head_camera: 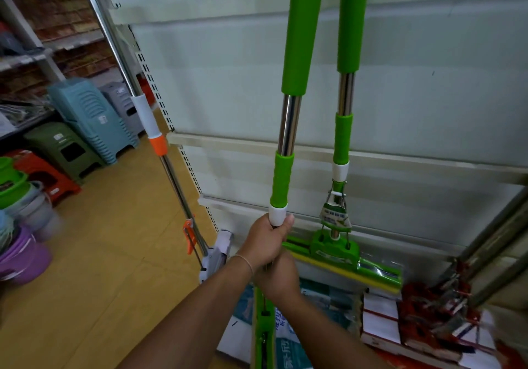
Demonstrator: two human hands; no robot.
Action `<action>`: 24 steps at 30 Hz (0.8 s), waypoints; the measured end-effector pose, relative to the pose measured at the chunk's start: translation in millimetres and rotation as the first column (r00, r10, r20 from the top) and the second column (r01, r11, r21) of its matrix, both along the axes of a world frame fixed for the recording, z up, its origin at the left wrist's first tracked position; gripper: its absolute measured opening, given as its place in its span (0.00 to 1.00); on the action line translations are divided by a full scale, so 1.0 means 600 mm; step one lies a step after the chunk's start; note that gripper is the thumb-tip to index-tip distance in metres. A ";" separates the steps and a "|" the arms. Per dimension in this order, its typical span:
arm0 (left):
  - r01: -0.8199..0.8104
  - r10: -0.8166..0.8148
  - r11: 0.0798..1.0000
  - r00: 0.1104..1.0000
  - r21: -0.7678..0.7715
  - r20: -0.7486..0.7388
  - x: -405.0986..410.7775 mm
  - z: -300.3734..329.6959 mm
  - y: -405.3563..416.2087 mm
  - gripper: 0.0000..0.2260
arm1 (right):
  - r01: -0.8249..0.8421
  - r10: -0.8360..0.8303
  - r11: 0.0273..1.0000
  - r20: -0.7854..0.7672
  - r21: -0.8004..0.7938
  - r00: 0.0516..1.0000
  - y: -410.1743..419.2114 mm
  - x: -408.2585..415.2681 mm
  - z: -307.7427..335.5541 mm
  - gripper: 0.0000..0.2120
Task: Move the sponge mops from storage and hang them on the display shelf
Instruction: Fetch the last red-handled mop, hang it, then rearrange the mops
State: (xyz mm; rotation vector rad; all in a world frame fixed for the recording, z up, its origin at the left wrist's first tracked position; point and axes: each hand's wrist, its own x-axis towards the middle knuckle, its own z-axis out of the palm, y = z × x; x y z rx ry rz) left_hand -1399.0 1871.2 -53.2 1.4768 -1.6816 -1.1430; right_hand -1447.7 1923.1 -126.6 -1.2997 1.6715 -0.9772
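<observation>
I hold a green sponge mop (288, 128) upright in front of the white display shelf panel (414, 88). My left hand (268, 240) grips its pole just under the white collar. My right hand (278, 278) grips the same pole right below the left hand. The mop's green head (263, 331) hangs down near the bottom edge. A second green sponge mop (343, 145) hangs against the panel to the right, its yellow sponge head (351, 265) low. An orange and white mop (160, 151) leans at the shelf's left edge.
Red-headed mops (445, 305) lean at the lower right over stacked packages (380, 320). Stacked plastic stools (94, 122) and buckets (23, 254) stand on the tan floor at left. Slotted shelf uprights (160, 97) run along the panel's left side.
</observation>
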 end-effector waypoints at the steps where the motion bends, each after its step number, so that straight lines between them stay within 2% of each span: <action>1: -0.003 0.003 1.000 1.000 -0.001 0.002 0.000 -0.001 0.001 0.17 | 0.016 -0.017 1.000 -0.052 -0.005 0.999 -0.006 0.001 -0.002 0.13; 3: -0.001 0.001 1.000 1.000 0.012 0.006 0.000 -0.002 0.001 0.16 | 0.020 -0.024 0.999 -0.150 -0.032 0.988 -0.014 -0.001 -0.010 0.08; 5: 0.010 -0.010 0.999 1.000 0.037 0.002 0.000 -0.001 -0.001 0.17 | -0.008 0.000 0.999 -0.202 -0.037 0.979 -0.016 -0.007 -0.013 0.07; 8: 0.045 -0.044 0.997 0.999 0.070 -0.012 -0.005 0.000 -0.006 0.16 | -0.060 0.057 0.998 -0.221 -0.003 0.974 -0.017 -0.024 -0.011 0.07; 17: 0.130 -0.131 0.985 0.991 0.116 -0.002 -0.033 0.012 -0.026 0.09 | -0.226 0.273 0.956 -0.290 0.185 0.917 -0.038 -0.111 0.012 0.19; 20: 0.169 -0.171 0.981 0.985 0.093 0.017 -0.046 0.011 -0.030 0.11 | -0.248 0.301 0.946 -0.279 0.211 0.912 -0.047 -0.138 0.011 0.15; 24: 0.194 -0.197 0.976 0.980 0.098 0.023 -0.066 0.010 -0.039 0.10 | -0.257 0.319 0.939 -0.294 0.230 0.901 -0.060 -0.167 0.011 0.14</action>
